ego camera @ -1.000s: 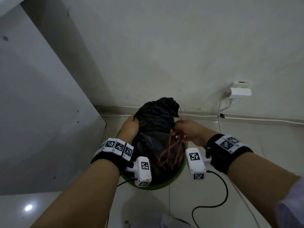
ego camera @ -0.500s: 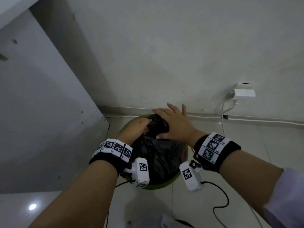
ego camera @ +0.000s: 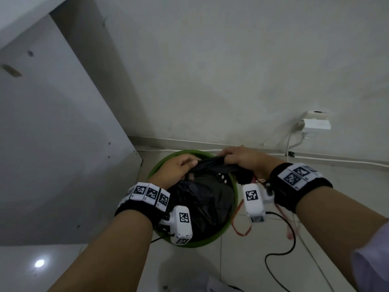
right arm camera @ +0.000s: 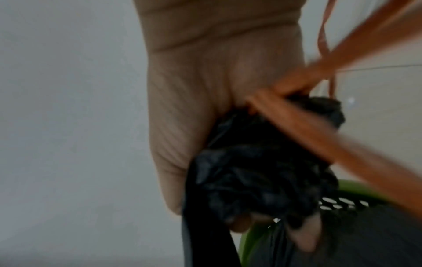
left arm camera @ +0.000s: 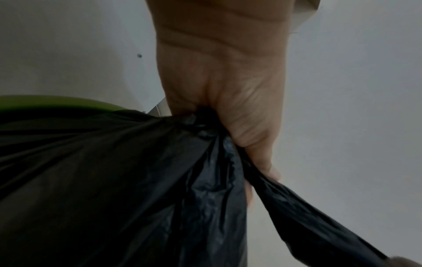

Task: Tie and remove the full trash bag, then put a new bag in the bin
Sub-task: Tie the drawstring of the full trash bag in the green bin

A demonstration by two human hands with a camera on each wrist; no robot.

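Note:
A black trash bag (ego camera: pixel 202 201) fills the round green bin (ego camera: pixel 229 224) on the floor by the wall. My left hand (ego camera: pixel 179 168) grips the gathered neck of the trash bag (left arm camera: pixel 137 180) over the bin's far left rim (left arm camera: pixel 57 101). My right hand (ego camera: pixel 242 160) grips the bunched top of the bag (right arm camera: pixel 258 171) to the right, so the plastic stretches between both fists. Orange drawstrings (right arm camera: pixel 319 130) run from my right fist and hang down past the bin (ego camera: pixel 242 228) to the floor.
A white cabinet side panel (ego camera: pixel 63 144) stands close on the left. The wall (ego camera: pixel 231 70) with a white power adapter (ego camera: pixel 315 124) is just behind the bin. Black cable (ego camera: pixel 280 249) loops over the tiled floor at the right.
The raised bag top has come down. My right hand went from lying flat on the bag to gripping its bunched top and pulling right. The left hand keeps its hold on the neck.

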